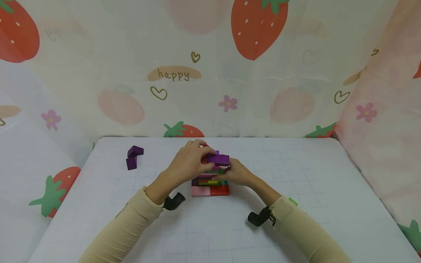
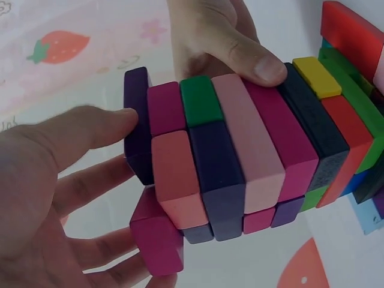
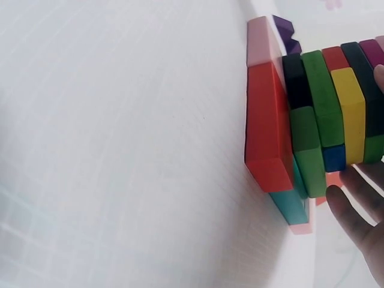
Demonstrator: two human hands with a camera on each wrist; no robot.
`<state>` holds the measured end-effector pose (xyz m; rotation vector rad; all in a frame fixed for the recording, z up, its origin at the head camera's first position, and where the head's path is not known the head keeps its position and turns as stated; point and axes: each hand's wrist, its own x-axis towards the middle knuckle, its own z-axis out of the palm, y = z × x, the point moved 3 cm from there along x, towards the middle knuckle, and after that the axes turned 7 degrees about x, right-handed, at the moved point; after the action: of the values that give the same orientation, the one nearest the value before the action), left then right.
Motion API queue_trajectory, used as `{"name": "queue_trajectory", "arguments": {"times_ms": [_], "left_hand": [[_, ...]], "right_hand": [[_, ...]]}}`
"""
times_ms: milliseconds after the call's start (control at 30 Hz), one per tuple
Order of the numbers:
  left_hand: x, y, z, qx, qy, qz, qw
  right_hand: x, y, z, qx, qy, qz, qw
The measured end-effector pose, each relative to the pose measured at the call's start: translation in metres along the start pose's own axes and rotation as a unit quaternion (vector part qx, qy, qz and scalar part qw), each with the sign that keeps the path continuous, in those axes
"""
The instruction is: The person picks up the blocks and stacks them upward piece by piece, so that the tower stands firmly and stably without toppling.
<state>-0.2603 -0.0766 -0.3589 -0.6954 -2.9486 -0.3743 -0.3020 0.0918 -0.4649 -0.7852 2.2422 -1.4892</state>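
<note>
A tower of coloured wooden blocks (image 1: 204, 191) stands on the table, pink and red blocks at its base. At its top, my left hand (image 1: 189, 159) holds a purple block (image 1: 218, 159) between thumb and fingers. In the left wrist view the thumb presses this dark purple block (image 2: 137, 108), and the fingers reach behind it near a magenta block (image 2: 157, 231) that juts out. My right hand (image 1: 241, 172) rests against the tower's right side. Its thumb (image 2: 269, 69) lies on the blocks; in the right wrist view, fairly straight fingers (image 3: 348, 213) are beside the lower layers.
Two dark purple blocks (image 1: 132, 163) lie touching on the left of the white table (image 1: 296, 175). A small green piece (image 1: 293, 201) shows beside the right sleeve. A printed cloth (image 1: 250, 80) hangs behind the table. Black wrist mounts (image 1: 258, 217) stick out near the tabletop.
</note>
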Motion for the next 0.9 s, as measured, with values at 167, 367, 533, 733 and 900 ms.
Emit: {"name": "queue_trajectory", "arguments": {"times_ms": [167,367,533,733,900], "left_hand": [[0.000,-0.001,0.000,-0.011,0.007,0.008,0.9999],[0.003,-0.005,0.000,-0.029,0.000,0.028,0.9992],[0.006,-0.009,0.001,-0.044,-0.018,0.043,0.9979],[0.008,-0.016,0.001,-0.066,-0.033,0.070,0.9948],[0.007,-0.019,0.000,-0.081,-0.043,0.087,0.9920]], "right_hand": [[0.000,0.000,0.000,0.007,0.000,0.010,0.9999],[0.000,0.000,0.000,-0.006,0.005,0.014,0.9999],[0.000,0.000,-0.001,-0.007,0.004,0.018,0.9998],[0.001,-0.001,0.000,0.002,0.003,0.016,0.9999],[0.000,-0.003,0.000,0.001,0.003,0.015,0.9999]]}}
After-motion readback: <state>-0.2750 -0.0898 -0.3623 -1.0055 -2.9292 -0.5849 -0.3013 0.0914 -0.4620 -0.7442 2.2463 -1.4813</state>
